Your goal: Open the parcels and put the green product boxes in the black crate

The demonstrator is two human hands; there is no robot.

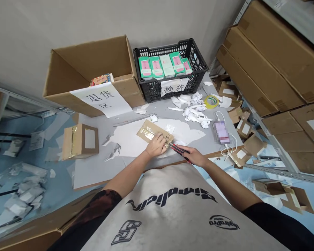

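Observation:
A flat brown cardboard package [151, 131] with a shiny gold side lies on the grey table [94, 167]. My left hand [156, 145] presses on its near end, fingers curled closed against it. My right hand [195, 156] grips a red and black utility knife [177, 149], whose tip points left at the package corner beside my left fingers.
A large open cardboard box [94, 76] with a paper sign stands at the back left, a black crate [170, 69] of green boxes beside it. Crumpled white paper [196, 111], a tape roll [211, 101], a phone [221, 131] with cable, a windowed box [81, 141] and stacked cartons [272, 59] surround.

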